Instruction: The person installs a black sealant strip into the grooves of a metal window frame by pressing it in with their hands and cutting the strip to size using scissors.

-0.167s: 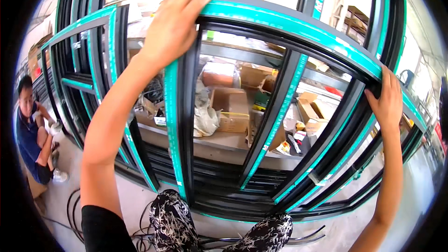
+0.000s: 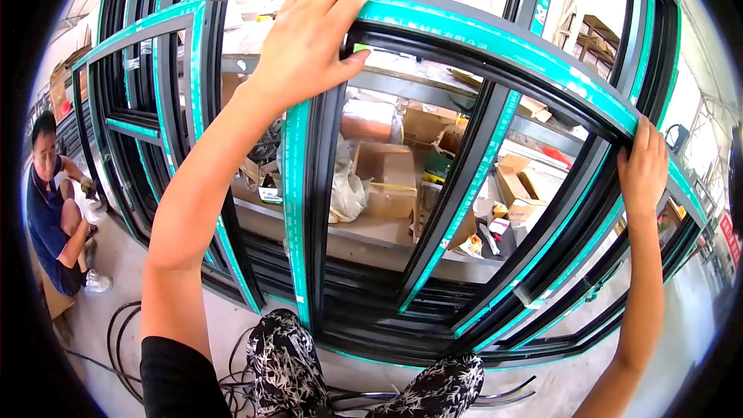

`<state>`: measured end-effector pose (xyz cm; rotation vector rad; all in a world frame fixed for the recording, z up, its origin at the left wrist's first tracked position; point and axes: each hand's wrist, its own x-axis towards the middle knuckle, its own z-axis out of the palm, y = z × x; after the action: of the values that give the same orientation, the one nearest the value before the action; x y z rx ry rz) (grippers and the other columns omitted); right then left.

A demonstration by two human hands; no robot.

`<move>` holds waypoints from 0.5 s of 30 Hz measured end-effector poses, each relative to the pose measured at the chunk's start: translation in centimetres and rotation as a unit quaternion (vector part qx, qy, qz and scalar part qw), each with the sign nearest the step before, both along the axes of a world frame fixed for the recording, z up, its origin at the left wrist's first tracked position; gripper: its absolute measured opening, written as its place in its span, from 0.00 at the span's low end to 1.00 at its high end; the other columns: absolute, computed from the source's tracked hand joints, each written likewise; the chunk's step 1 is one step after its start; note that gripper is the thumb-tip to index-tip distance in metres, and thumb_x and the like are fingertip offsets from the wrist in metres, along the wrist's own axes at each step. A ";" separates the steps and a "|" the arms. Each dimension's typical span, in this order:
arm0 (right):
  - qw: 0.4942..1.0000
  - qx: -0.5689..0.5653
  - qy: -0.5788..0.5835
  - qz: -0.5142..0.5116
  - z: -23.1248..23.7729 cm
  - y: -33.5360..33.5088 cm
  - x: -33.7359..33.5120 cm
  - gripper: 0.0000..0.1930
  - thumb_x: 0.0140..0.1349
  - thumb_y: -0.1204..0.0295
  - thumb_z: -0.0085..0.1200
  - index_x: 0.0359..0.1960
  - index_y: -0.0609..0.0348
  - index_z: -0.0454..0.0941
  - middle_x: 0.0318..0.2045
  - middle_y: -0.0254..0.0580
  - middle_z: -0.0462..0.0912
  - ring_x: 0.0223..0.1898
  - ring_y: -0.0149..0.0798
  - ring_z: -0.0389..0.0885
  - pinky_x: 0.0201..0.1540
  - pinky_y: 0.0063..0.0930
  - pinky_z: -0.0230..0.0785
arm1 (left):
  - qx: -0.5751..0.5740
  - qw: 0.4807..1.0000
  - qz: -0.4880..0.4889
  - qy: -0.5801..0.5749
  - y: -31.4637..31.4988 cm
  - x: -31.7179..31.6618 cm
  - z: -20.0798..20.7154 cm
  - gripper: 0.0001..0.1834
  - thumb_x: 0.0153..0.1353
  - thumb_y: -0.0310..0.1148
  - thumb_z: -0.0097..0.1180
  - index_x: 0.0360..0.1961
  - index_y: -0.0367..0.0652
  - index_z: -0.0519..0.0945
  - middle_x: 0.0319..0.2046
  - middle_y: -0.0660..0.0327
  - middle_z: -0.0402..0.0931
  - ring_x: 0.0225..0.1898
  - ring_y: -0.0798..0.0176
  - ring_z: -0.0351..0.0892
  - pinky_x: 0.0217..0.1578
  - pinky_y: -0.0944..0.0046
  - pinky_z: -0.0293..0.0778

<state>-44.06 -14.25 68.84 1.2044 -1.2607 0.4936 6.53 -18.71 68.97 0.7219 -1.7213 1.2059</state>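
Note:
A dark grey window frame (image 2: pixel 495 42) with green protective tape stands upright before me, its top bar bowed by the lens. My left hand (image 2: pixel 309 39) is hooked over its top left corner, fingers on the upper side and the thumb showing below the bar. Further right, my right hand (image 2: pixel 645 164) grips the top bar near the right upright, fingers over the edge and thumb on the near side. A taped middle upright (image 2: pixel 464 193) runs down between the two hands. My knees are close to the frame's lower bars.
More taped frames (image 2: pixel 139 31) lean at the left. Behind the frame, a workbench shelf holds cardboard boxes (image 2: pixel 387 178) and a plastic bag (image 2: pixel 347 190). A person (image 2: pixel 58 209) squats at the far left. Black cables (image 2: pixel 120 340) lie on the floor.
My left hand appears slightly further right in view, and its thumb now shows below the top bar. The right hand keeps its place. The squatting person's arm and head have shifted slightly.

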 end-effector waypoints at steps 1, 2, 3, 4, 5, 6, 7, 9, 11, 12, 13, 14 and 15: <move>1.000 -0.014 0.007 -0.009 -0.1 -0.1 0.0 0.33 0.50 0.76 0.63 0.61 0.62 0.67 0.53 0.48 0.75 0.55 0.50 0.75 0.58 0.41 0.69 | -0.006 1.000 0.006 0.004 -0.3 -0.1 -0.2 0.35 0.51 0.31 0.67 0.62 0.45 0.71 0.54 0.51 0.72 0.58 0.45 0.70 0.60 0.49 0.66; 1.000 -0.016 0.009 0.000 0.3 0.4 -0.6 0.33 0.50 0.77 0.62 0.61 0.62 0.67 0.51 0.51 0.76 0.54 0.51 0.76 0.58 0.42 0.69 | -0.027 1.000 -0.001 0.013 -0.9 -0.5 -0.2 0.34 0.51 0.32 0.67 0.61 0.45 0.71 0.54 0.52 0.72 0.58 0.45 0.70 0.60 0.49 0.66; 1.000 -0.027 0.006 0.001 0.3 0.4 -0.9 0.32 0.50 0.77 0.61 0.60 0.62 0.67 0.50 0.52 0.77 0.53 0.52 0.76 0.57 0.42 0.70 | -0.043 0.999 -0.004 0.017 -1.5 -0.8 -0.1 0.34 0.51 0.32 0.67 0.61 0.45 0.71 0.54 0.52 0.72 0.58 0.45 0.70 0.60 0.49 0.66; 0.999 -0.037 0.003 0.000 0.4 0.2 -1.2 0.32 0.49 0.76 0.61 0.59 0.62 0.68 0.49 0.52 0.77 0.52 0.52 0.77 0.56 0.43 0.71 | -0.059 0.998 -0.010 0.022 -2.0 -1.2 -0.2 0.34 0.51 0.33 0.68 0.61 0.45 0.71 0.54 0.52 0.73 0.57 0.45 0.70 0.60 0.50 0.66; 1.000 -0.021 0.000 -0.007 0.7 0.3 -1.2 0.31 0.50 0.76 0.62 0.58 0.61 0.68 0.49 0.53 0.78 0.50 0.53 0.78 0.54 0.43 0.72 | -0.066 0.998 0.001 0.019 -2.6 -1.7 -0.7 0.34 0.52 0.33 0.67 0.61 0.45 0.71 0.53 0.51 0.73 0.57 0.44 0.70 0.60 0.49 0.65; 0.999 -0.037 0.015 -0.010 0.5 -0.8 -1.5 0.30 0.51 0.75 0.62 0.58 0.61 0.69 0.48 0.52 0.78 0.48 0.53 0.78 0.52 0.42 0.73 | -0.073 0.997 0.032 0.013 -3.0 -1.1 -0.9 0.35 0.55 0.31 0.67 0.64 0.41 0.66 0.57 0.49 0.71 0.58 0.45 0.71 0.61 0.51 0.65; 0.999 -0.033 0.029 -0.015 0.9 -0.8 -0.5 0.30 0.52 0.73 0.63 0.58 0.61 0.68 0.47 0.52 0.79 0.48 0.54 0.79 0.51 0.43 0.74 | 0.010 0.999 0.013 0.046 -1.7 -1.2 -1.2 0.38 0.48 0.28 0.68 0.63 0.45 0.67 0.55 0.49 0.70 0.61 0.45 0.67 0.64 0.47 0.62; 0.999 -0.036 0.037 0.005 0.0 -1.9 -0.2 0.30 0.55 0.72 0.62 0.60 0.62 0.67 0.48 0.53 0.79 0.49 0.54 0.79 0.53 0.42 0.73 | -0.105 0.994 0.017 0.024 -2.5 -1.1 -2.6 0.39 0.48 0.26 0.67 0.63 0.43 0.66 0.56 0.48 0.69 0.61 0.42 0.66 0.64 0.49 0.63; 0.999 -0.028 0.008 0.036 -1.8 -1.7 -0.2 0.30 0.57 0.72 0.61 0.62 0.63 0.66 0.53 0.55 0.78 0.53 0.56 0.78 0.56 0.42 0.72 | -0.137 0.989 -0.011 0.048 -3.4 -1.8 -4.6 0.40 0.49 0.24 0.66 0.66 0.43 0.65 0.59 0.47 0.68 0.63 0.42 0.66 0.64 0.50 0.64; 0.998 -0.024 -0.026 0.057 -3.0 -1.6 0.2 0.31 0.58 0.71 0.60 0.63 0.64 0.65 0.56 0.57 0.76 0.55 0.56 0.77 0.58 0.43 0.71 | -0.152 0.986 -0.017 0.059 -4.1 -2.2 -6.0 0.41 0.50 0.23 0.65 0.67 0.43 0.64 0.60 0.47 0.67 0.63 0.42 0.66 0.64 0.50 0.64; 0.997 -0.019 -0.019 0.069 -4.1 -1.7 -0.5 0.32 0.60 0.70 0.59 0.65 0.63 0.64 0.59 0.58 0.74 0.58 0.57 0.74 0.61 0.43 0.68 | -0.131 0.986 -0.024 0.105 -4.5 -2.8 -7.8 0.40 0.51 0.22 0.63 0.67 0.43 0.64 0.61 0.47 0.66 0.63 0.43 0.66 0.64 0.50 0.65; 0.997 -0.015 -0.008 0.082 -4.6 -1.4 -0.9 0.33 0.61 0.68 0.59 0.67 0.63 0.63 0.62 0.60 0.72 0.62 0.58 0.72 0.64 0.43 0.65 | -0.150 0.982 0.013 0.116 -4.8 -2.3 -9.5 0.39 0.53 0.23 0.63 0.67 0.41 0.63 0.60 0.47 0.66 0.62 0.44 0.67 0.63 0.50 0.66; 0.996 -0.010 0.004 0.085 -6.8 -1.5 -1.1 0.33 0.62 0.66 0.59 0.67 0.63 0.64 0.62 0.59 0.72 0.62 0.58 0.71 0.65 0.43 0.64 | -0.176 0.977 0.028 0.119 -6.0 -1.3 -11.1 0.38 0.54 0.24 0.62 0.67 0.40 0.63 0.60 0.47 0.67 0.62 0.44 0.68 0.62 0.51 0.67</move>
<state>-45.16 -15.80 61.99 1.3012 -1.1496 0.6240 5.24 -24.69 57.92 0.6713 -1.2559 1.3594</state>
